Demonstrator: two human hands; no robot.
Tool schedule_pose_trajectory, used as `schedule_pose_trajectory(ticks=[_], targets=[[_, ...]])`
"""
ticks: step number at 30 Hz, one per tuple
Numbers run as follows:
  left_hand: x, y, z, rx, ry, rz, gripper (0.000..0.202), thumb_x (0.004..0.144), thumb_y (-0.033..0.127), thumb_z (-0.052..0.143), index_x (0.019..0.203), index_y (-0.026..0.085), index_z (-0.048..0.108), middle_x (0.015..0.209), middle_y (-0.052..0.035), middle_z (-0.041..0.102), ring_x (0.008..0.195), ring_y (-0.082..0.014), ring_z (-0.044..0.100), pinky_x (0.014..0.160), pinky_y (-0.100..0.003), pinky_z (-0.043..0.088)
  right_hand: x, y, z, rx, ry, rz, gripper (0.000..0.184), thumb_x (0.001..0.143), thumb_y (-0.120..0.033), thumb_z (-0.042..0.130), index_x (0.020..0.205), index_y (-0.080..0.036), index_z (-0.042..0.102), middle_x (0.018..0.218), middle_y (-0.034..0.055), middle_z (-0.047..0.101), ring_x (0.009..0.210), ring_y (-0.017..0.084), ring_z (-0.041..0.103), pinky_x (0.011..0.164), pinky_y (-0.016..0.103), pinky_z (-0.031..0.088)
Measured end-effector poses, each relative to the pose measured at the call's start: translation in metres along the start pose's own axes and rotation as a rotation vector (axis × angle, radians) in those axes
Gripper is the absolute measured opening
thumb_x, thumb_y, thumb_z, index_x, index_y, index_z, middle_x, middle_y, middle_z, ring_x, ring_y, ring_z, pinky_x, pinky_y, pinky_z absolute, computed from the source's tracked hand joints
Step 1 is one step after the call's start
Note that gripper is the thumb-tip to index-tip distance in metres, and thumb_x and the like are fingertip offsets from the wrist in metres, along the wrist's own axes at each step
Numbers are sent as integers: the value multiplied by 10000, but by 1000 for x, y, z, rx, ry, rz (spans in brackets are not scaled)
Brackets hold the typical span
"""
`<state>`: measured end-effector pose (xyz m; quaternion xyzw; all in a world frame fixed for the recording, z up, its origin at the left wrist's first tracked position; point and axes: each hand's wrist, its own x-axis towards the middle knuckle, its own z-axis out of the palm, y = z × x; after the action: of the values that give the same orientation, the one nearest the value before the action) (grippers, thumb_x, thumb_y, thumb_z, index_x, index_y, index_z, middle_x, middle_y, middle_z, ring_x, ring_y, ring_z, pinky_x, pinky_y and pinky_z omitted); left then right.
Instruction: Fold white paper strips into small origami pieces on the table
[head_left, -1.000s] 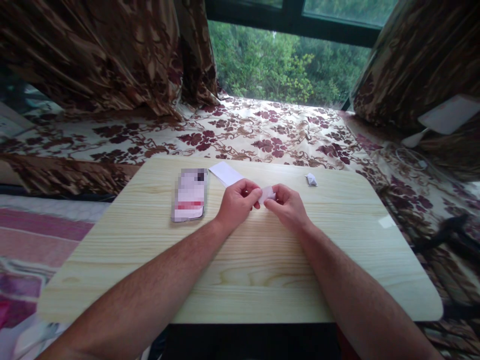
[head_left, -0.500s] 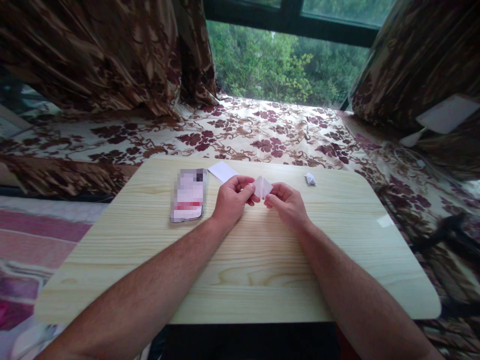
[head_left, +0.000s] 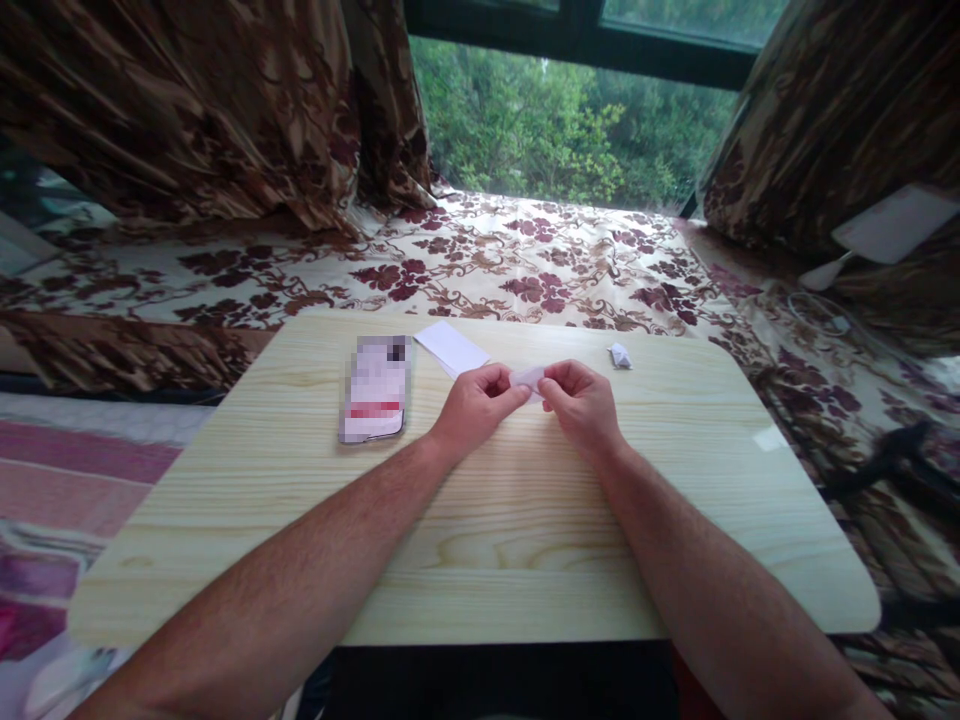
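Head view only, both hands in frame. I've got a small folded white paper [head_left: 527, 379] strung between the two hands, just far of the middle of the bench [head_left: 525, 520]. Left hand [head_left: 476, 402] comes in from the near left, thumb on top and lying along the near edge of the paper; fingers pinch its left part. Right hand [head_left: 582, 402] comes in from the near right, thumb and index pinching the right end. Remaining fingers on both hands look curled under; can't tell exactly how they sit. Can't tell either whether the paper touches the bench or is held just above it. Crease layout too small for me to read.

Around it: flat white sheets [head_left: 450, 346] lie far left of the paper, near corner right by the left hand. Left of those, a phone [head_left: 375, 395], mostly pixelated, camera block at its far right corner. Far right of the right hand, well apart from it, a small folded white piece [head_left: 620, 355] sits alone on the bench. Pale bright patch [head_left: 770, 440] at the right edge of the bench.

Beyond the bench's far edge: floral cloth [head_left: 480, 265], then window [head_left: 570, 130] between dark patterned curtains [head_left: 247, 110]. White lamp [head_left: 896, 225] far right.
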<state>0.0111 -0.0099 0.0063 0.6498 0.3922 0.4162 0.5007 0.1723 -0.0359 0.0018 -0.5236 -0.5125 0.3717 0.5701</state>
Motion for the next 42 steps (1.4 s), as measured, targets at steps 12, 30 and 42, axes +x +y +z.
schedule_pose_trajectory(ticks=[12, 30, 42], targets=[[1, -1, 0, 45, 43, -47, 151, 766, 312, 662, 735, 165, 637, 556, 42, 507, 497, -85, 418, 473, -216, 307, -2, -5, 1, 45, 52, -30, 200, 742, -330, 702, 846, -171, 639, 666, -11, 615, 527, 104, 530, 498, 244, 419], [1, 3, -1, 8, 28, -92, 158, 731, 302, 715, 763, 158, 660, 532, 37, 570, 450, -83, 466, 428, -206, 323, -6, 6, 4, -13, -30, -108, 143, 763, -307, 691, 797, -202, 599, 726, 10, 647, 622, 137, 575, 583, 270, 450], [-2, 11, 0, 33, -20, -99, 188, 785, 311, 662, 694, 148, 642, 504, 20, 585, 408, -69, 455, 412, -196, 309, -11, 4, 3, -232, 55, -232, 20, 781, -195, 627, 761, -195, 631, 682, -2, 602, 614, 129, 533, 579, 265, 424]])
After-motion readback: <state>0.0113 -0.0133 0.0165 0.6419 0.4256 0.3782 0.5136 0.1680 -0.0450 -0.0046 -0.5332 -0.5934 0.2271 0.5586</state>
